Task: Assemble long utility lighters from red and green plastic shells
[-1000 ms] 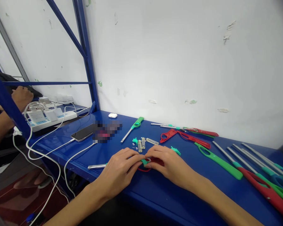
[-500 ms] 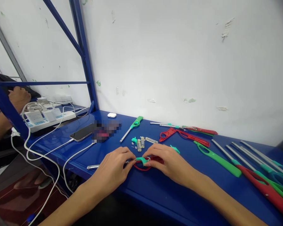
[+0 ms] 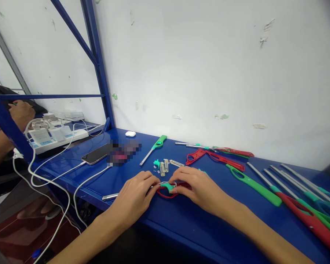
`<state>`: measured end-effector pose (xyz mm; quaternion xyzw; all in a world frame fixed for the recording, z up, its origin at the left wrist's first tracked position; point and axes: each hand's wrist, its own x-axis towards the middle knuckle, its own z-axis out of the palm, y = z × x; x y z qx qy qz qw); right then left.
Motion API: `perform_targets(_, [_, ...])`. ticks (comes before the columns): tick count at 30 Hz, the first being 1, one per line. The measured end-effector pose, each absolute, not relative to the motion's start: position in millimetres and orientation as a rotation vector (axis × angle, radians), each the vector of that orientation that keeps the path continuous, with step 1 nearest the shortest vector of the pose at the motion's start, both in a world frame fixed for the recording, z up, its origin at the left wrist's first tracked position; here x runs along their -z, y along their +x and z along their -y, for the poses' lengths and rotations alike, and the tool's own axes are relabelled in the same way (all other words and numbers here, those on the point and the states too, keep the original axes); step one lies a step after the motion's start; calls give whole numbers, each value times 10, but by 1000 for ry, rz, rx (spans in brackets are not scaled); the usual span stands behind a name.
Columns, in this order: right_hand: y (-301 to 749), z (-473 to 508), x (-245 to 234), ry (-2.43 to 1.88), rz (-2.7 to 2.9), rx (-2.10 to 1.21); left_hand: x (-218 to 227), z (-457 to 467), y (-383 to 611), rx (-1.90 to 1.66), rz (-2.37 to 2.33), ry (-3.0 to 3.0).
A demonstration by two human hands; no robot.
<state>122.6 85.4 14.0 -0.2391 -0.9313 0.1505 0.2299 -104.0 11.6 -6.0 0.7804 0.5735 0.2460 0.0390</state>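
At the near edge of the table lies a red long-necked lighter casing (image 3: 165, 195), with its metal tube (image 3: 110, 197) sticking out left from under my left hand (image 3: 139, 190). That hand is closed, thumb and fingertips pinching the lighter where the tube meets the casing. My right hand (image 3: 195, 185) pinches a teal trigger piece (image 3: 167, 187) at the casing's finger loop. Thin pale wires show by the fingertips; the right end of the casing is partly hidden by my right hand. Just beyond lie clear lighter fuel tanks (image 3: 162, 169) and another teal trigger (image 3: 156, 163).
A green lighter (image 3: 158, 143) lies further back. Red casing halves (image 3: 225, 161), a green casing half (image 3: 254, 185) and several lighters (image 3: 302, 216) spread rightward. On the left are a phone (image 3: 96, 153), charging cables (image 3: 79, 185), a power strip (image 3: 60, 137) and another person's hand (image 3: 22, 113).
Both hands have barely moved, keeping their pinches. The teal trigger piece has turned slightly at the casing, and the metal tube has shifted a little right and down. Wires now show more clearly.
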Motion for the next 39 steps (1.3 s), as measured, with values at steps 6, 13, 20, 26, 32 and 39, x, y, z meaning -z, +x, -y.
perform_targets(6, [1237, -854, -151, -671, 2594, -383, 127, -137, -1061, -800, -1715, 2435])
perform_targets(13, [1239, -846, -145, -686, 2596, -324, 114, -123, -1043, -786, -1741, 2420])
perform_targets(20, [1235, -823, -161, -725, 2593, -315, 72, -110, -1033, -774, -1636, 2476])
perform_targets(26, [1241, -806, -165, -747, 2590, -320, 99, -123, -1050, -820, -1580, 2492])
perform_targets(32, [1240, -823, -153, -744, 2586, -314, 95, -123, -1034, -870, -1552, 2505])
perform_targets(39, [1239, -798, -160, -755, 2591, -295, 94, -99, -1022, -891, -1571, 2482])
